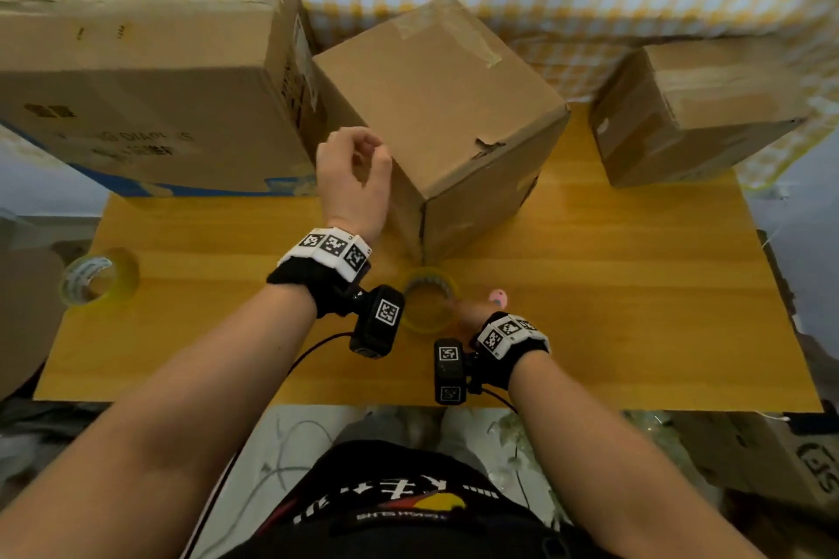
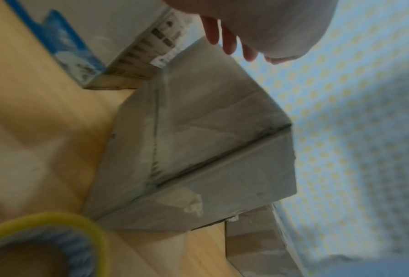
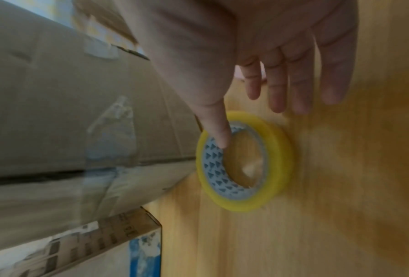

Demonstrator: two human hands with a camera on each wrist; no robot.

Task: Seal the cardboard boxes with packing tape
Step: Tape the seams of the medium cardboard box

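A brown cardboard box (image 1: 445, 104) stands corner-on in the middle of the table, with old tape across its top. My left hand (image 1: 363, 154) hovers at its near left edge, fingers loosely curled and holding nothing. The left wrist view shows this hand (image 2: 251, 54) above the box (image 2: 210, 131), whose side seam gapes. A yellow-edged roll of packing tape (image 1: 429, 300) lies flat in front of the box. My right hand (image 3: 253, 121) reaches over the tape roll (image 3: 277, 150). Its thumb tip touches the roll's inner rim and its fingers are straight.
A large printed carton (image 1: 136, 73) stands at the back left and a smaller taped box (image 1: 694, 113) at the back right. A second tape roll (image 1: 97, 281) lies near the left edge of the wooden table (image 1: 635, 309). A small pink object (image 1: 498, 296) sits beside my right hand.
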